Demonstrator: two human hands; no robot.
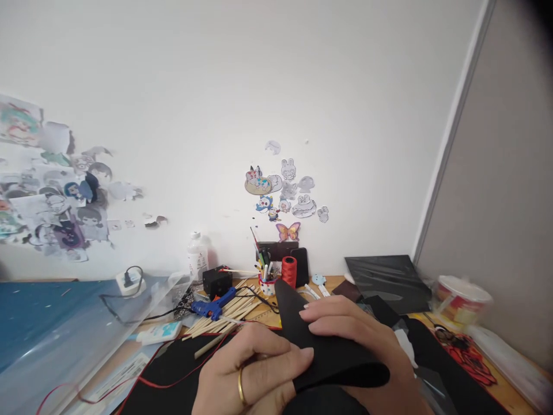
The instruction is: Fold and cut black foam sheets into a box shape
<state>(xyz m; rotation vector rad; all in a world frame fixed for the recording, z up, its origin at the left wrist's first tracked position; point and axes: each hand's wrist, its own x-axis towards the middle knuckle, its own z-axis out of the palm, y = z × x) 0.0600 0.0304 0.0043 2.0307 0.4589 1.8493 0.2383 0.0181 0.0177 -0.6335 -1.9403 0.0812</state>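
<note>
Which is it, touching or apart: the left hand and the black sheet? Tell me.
Touching. The head view shows the left hand with a fingertip against the surface of the black sheet.

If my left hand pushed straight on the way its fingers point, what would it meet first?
The bent black sheet, which the left hand is touching. Beyond it, the right hand looks next in line, though depth is hard to judge from this single view.
</note>
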